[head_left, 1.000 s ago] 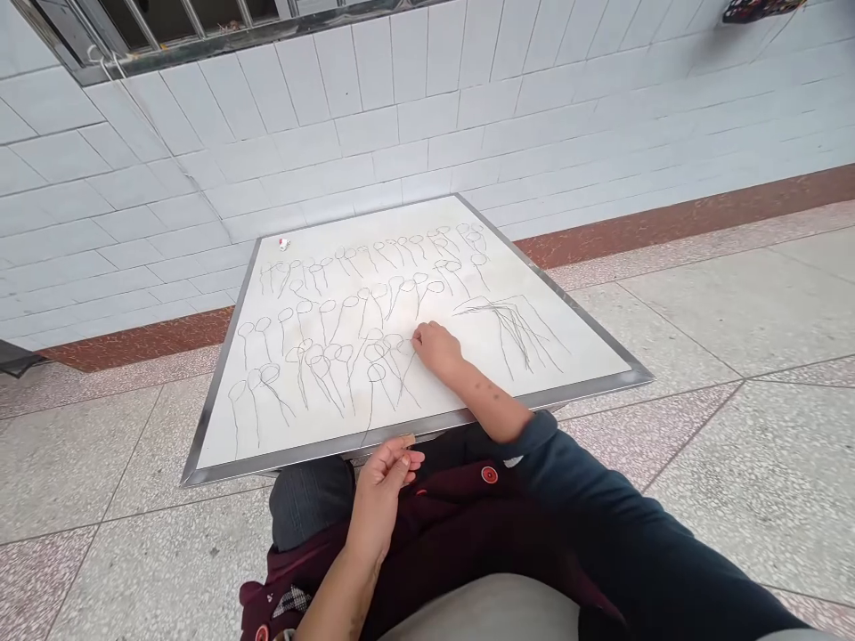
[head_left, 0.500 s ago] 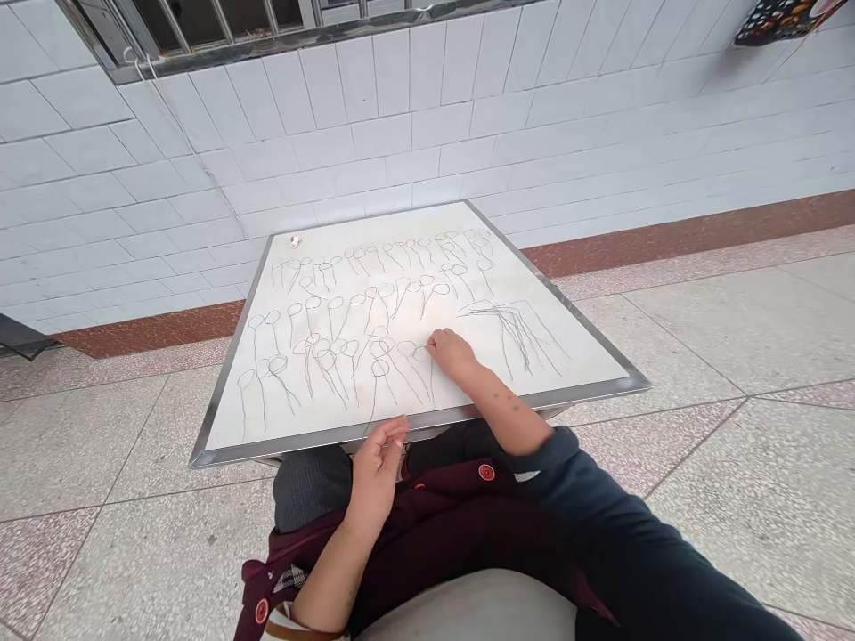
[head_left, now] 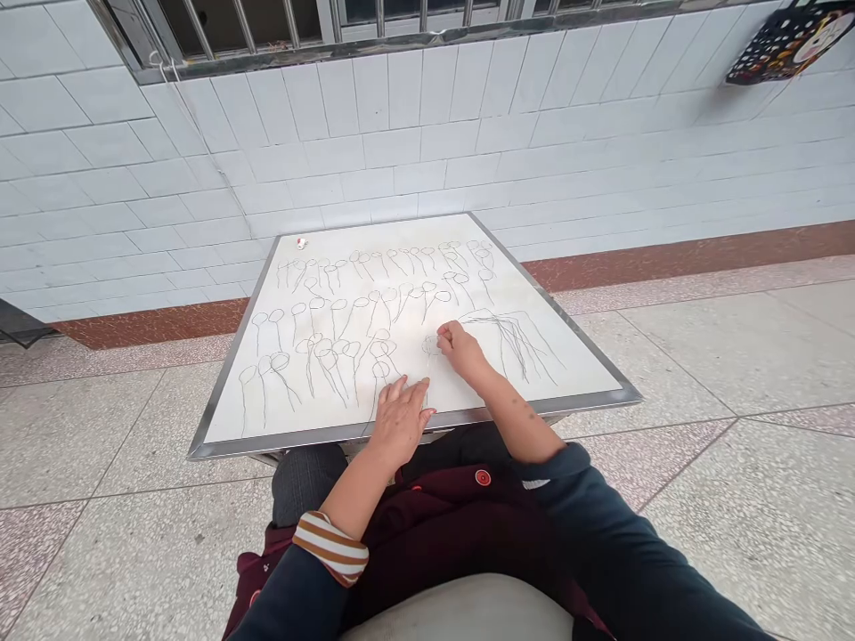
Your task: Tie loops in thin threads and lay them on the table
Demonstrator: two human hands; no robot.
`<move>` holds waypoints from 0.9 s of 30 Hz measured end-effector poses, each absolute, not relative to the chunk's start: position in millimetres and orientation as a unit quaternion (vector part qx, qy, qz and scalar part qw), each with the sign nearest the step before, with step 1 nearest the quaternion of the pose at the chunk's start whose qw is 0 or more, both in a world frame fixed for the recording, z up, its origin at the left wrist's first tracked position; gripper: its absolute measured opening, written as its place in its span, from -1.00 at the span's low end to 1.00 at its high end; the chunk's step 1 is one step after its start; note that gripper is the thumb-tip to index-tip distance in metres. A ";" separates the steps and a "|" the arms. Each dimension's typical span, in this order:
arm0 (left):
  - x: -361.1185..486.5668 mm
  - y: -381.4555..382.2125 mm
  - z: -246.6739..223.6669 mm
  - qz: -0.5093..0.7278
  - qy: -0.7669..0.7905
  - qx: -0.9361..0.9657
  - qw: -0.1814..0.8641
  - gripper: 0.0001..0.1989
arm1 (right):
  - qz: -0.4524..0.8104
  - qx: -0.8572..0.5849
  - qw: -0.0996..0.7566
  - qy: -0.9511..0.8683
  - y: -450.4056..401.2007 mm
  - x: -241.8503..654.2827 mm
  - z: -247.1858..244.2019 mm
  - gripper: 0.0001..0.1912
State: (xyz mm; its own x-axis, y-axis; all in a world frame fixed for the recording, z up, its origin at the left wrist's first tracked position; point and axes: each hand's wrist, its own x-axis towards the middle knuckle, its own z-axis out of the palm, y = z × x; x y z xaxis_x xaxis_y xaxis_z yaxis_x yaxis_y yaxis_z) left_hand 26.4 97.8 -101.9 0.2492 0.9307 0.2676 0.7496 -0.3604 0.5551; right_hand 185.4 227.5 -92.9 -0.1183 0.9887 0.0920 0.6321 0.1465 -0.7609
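Note:
Thin dark wires, each bent into a round loop with a long tail, lie in rows on a white table (head_left: 454, 405) with a metal edge. My right hand (head_left: 462, 352) is closed in a pinch at the edge of one looped wire (head_left: 429, 345) near the middle of the table. My left hand (head_left: 401, 414) lies over the front part of the table, palm down with fingers stretched out. Its fingertips are by the tail of that same wire and cover some neighbouring tails. Right of my right hand is a bunch of unlooped wires (head_left: 513, 338).
A small red-and-white object (head_left: 302, 243) sits at the table's far left corner. Behind the table stands a white tiled wall (head_left: 394, 142) with a barred window (head_left: 294, 22). A patterned bag (head_left: 788, 43) hangs at upper right. My knees are under the table's front edge.
My left hand has moved from the table's front edge up onto the tabletop and flattened out. My right hand has shifted slightly right, with the looped wire at its fingertips.

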 end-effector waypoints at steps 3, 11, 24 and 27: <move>23.3 99.0 -101.9 0.318 0.555 0.751 0.164 -0.63 | 0.317 -0.560 0.369 -0.670 227.1 186.2 -91.1 -0.77; 11.1 113.0 -93.4 0.456 0.610 0.605 0.231 -0.44 | 0.373 -0.486 0.452 -0.648 215.9 160.1 -78.1 -0.79; 17.8 136.9 -93.3 0.575 0.562 0.420 0.420 -0.51 | 0.418 -0.470 0.528 -0.571 193.8 127.6 -75.9 -0.80; 16.8 137.2 -96.4 0.573 0.568 0.405 0.430 -0.50 | 0.415 -0.478 0.551 -0.543 194.0 125.2 -79.0 -0.78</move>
State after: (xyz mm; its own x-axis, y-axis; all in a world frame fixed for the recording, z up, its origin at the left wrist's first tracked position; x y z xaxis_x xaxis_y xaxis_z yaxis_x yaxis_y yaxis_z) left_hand 16.8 137.2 -96.4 -0.3017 0.9531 -0.0246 -0.0318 0.0157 0.9994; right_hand 125.2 194.0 -79.0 0.0653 0.9774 0.2013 0.0619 0.1973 -0.9784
